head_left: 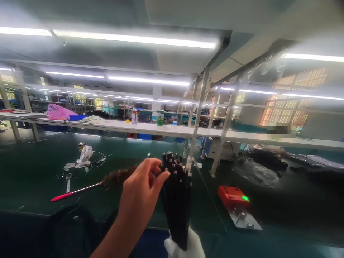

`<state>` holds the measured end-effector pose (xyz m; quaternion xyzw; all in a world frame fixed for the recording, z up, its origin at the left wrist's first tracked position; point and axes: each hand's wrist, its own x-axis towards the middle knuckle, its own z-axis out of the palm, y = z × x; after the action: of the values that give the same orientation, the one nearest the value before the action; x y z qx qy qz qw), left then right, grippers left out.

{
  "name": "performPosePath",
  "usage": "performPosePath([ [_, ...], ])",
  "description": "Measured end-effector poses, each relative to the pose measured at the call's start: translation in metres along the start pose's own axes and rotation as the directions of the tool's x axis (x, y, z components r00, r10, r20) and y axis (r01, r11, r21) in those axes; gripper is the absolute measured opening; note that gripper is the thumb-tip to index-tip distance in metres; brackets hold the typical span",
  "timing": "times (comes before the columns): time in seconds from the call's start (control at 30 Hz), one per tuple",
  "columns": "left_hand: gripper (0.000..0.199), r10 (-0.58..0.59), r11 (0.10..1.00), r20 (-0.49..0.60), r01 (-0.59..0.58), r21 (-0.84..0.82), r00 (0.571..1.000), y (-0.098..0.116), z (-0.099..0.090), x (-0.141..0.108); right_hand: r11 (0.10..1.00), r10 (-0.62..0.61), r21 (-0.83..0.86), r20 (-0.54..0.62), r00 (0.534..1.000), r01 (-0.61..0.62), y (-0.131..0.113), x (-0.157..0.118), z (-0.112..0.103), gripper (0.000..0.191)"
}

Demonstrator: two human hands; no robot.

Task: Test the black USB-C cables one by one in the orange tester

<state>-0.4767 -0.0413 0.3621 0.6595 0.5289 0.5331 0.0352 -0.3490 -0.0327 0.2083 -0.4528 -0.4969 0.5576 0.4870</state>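
My right hand (186,247), in a white glove, grips the lower end of an upright bundle of black cables (176,208). Many small metal-tipped connectors (174,168) stick up at slightly uneven heights at the bundle's top. My bare left hand (143,186) comes in from the lower left. Its thumb and curled index finger are at the upper left edge of the bundle, with a gap between their tips. Whether they touch a connector I cannot tell. The other fingers of that hand are partly hidden.
A feather duster with a red handle (61,197) lies on the green table (107,208), near a small white fan (85,156). At right are a red device (233,197) with a green light and clear plastic film (258,173). A white shelf (113,127) carries cans.
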Motion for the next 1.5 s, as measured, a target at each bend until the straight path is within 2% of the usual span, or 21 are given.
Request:
performPosePath([
  [0.03, 0.008, 0.085, 0.996, -0.076, -0.085, 0.008, 0.993, 0.001, 0.001, -0.003, 1.0, -0.002, -0.026, -0.016, 1.0, 0.002, -0.001, 0.001, -0.001, 0.015],
  [0.07, 0.005, 0.168, 0.986, -0.075, -0.169, -0.008, 0.983, 0.002, 0.002, -0.007, 0.999, -0.008, -0.049, -0.026, 1.0, 0.007, -0.002, 0.003, -0.002, 0.013],
  [0.1, 0.008, 0.239, 0.97, -0.016, -0.24, -0.035, 0.971, 0.003, 0.004, -0.01, 0.998, -0.017, -0.067, -0.027, 0.999, 0.015, -0.002, 0.003, -0.004, 0.012],
  [0.17, 0.016, 0.257, 0.966, 0.169, -0.253, -0.046, 0.952, 0.004, 0.01, -0.014, 0.996, -0.033, -0.087, -0.02, 0.999, 0.031, -0.003, 0.004, -0.006, 0.013],
  [0.23, 0.027, 0.153, 0.984, 0.265, -0.172, 0.05, 0.952, 0.004, 0.016, -0.013, 0.995, -0.041, -0.087, -0.01, 0.999, 0.04, -0.002, 0.004, -0.007, 0.014],
  [0.3, 0.036, 0.082, 0.982, 0.288, -0.127, 0.14, 0.954, 0.002, 0.02, -0.01, 0.995, -0.049, -0.084, -0.004, 0.999, 0.049, -0.001, 0.004, -0.007, 0.014],
  [0.4, 0.026, 0.055, 0.982, 0.297, -0.105, 0.155, 0.953, 0.002, 0.022, -0.008, 0.991, -0.081, -0.112, -0.027, 0.996, 0.078, 0.001, 0.004, -0.004, 0.018],
  [0.53, 0.006, -0.038, 0.999, 0.305, 0.028, 0.038, 0.952, 0.005, 0.021, -0.011, 0.983, -0.107, -0.153, -0.053, 0.993, 0.098, 0.003, 0.003, 0.0, 0.022],
  [0.67, 0.005, -0.172, 0.966, 0.3, 0.22, -0.133, 0.938, 0.006, 0.016, -0.011, 0.98, -0.086, -0.183, -0.065, 0.994, 0.073, 0.006, 0.003, 0.01, 0.02],
  [0.77, 0.009, -0.224, 0.94, 0.227, 0.272, -0.208, 0.948, 0.003, 0.012, -0.004, 0.984, -0.04, -0.174, -0.063, 0.997, 0.029, 0.01, 0.003, 0.015, 0.022],
  [0.83, 0.01, -0.207, 0.951, 0.167, 0.238, -0.197, 0.964, 0.0, 0.009, 0.001, 0.988, -0.028, -0.152, -0.047, 0.999, 0.021, 0.012, 0.004, 0.015, 0.02],
  [0.87, 0.012, -0.169, 0.97, 0.102, 0.183, -0.158, 0.98, 0.0, 0.007, 0.002, 0.989, -0.029, -0.148, -0.043, 0.999, 0.022, 0.013, 0.004, 0.013, 0.018],
  [0.93, 0.015, -0.012, 0.999, -0.044, 0.01, -0.034, 0.999, 0.002, 0.006, 0.001, 0.984, -0.04, -0.176, -0.062, 0.997, 0.029, 0.016, 0.004, 0.009, 0.016],
  [0.97, 0.012, 0.083, 0.996, -0.079, -0.082, 0.026, 0.993, 0.004, 0.006, -0.002, 0.978, -0.05, -0.205, -0.079, 0.996, 0.033, 0.017, 0.004, 0.007, 0.015],
  [1.0, 0.007, 0.151, 0.987, -0.072, -0.146, 0.071, 0.986, 0.006, 0.007, -0.006, 0.971, -0.062, -0.234, -0.096, 0.993, 0.038, 0.017, 0.003, 0.005, 0.015],
  [1.03, 0.005, 0.173, 0.981, -0.011, -0.171, 0.093, 0.985, 0.008, 0.009, -0.01, 0.965, -0.077, -0.259, -0.108, 0.991, 0.046, 0.018, 0.003, 0.003, 0.016],
  [1.1, 0.006, 0.078, 0.987, 0.163, -0.1, 0.128, 0.983, 0.012, 0.014, -0.018, 0.956, -0.108, -0.284, -0.12, 0.987, 0.07, 0.017, 0.001, 0.001, 0.019],
  [1.17, 0.018, -0.063, 0.986, 0.273, 0.017, 0.168, 0.96, 0.012, 0.02, -0.024, 0.954, -0.127, -0.285, -0.121, 0.985, 0.088, 0.016, 0.001, 0.001, 0.022],
  [1.27, 0.004, -0.144, 0.989, 0.384, 0.115, 0.097, 0.912, 0.007, 0.025, -0.029, 0.951, -0.147, -0.29, -0.121, 0.982, 0.107, 0.014, 0.0, 0.0, 0.024],
  [1.37, 0.006, -0.19, 0.972, 0.438, 0.231, -0.04, 0.878, 0.001, 0.025, -0.031, 0.95, -0.155, -0.288, -0.114, 0.981, 0.117, 0.015, 0.0, -0.001, 0.024],
  [1.5, 0.031, -0.262, 0.949, 0.389, 0.308, -0.059, 0.883, -0.002, 0.023, -0.032, 0.946, -0.162, -0.3, -0.111, 0.981, 0.122, 0.022, 0.002, -0.002, 0.022],
])
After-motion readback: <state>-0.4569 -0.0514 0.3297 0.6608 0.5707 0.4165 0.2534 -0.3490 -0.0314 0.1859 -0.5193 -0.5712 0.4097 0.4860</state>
